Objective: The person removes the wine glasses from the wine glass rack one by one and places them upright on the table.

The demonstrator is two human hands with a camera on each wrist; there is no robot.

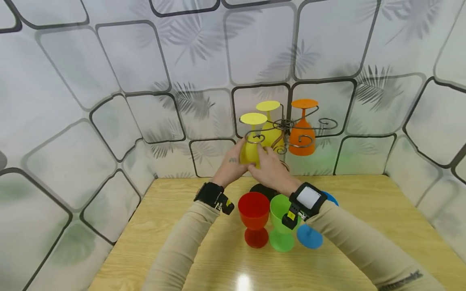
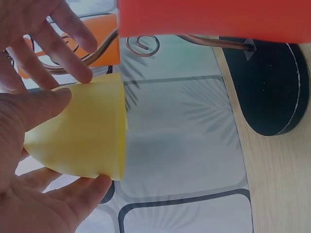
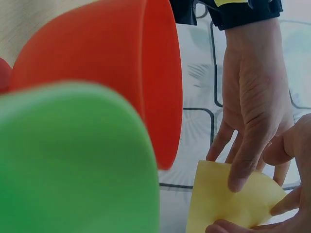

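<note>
An upside-down yellow goblet (image 1: 251, 151) is at the front left loop of a metal rack (image 1: 284, 124), its round foot above the wire. My left hand (image 1: 233, 161) grips its bowl from the left, thumb laid over the side in the left wrist view. From the right, my right hand (image 1: 269, 167) holds the same bowl, its fingers around it in the right wrist view. A second yellow goblet (image 1: 269, 131) hangs foot-up just behind, and an orange goblet (image 1: 302, 137) hangs at the rack's right.
Below my hands, a red goblet (image 1: 255, 212), a green goblet (image 1: 281, 226) and a blue goblet (image 1: 309, 236) stand upright on the wooden table (image 1: 204, 258). The rack's black base (image 2: 267, 92) lies behind them. A patterned wall (image 1: 204, 117) rises at the back.
</note>
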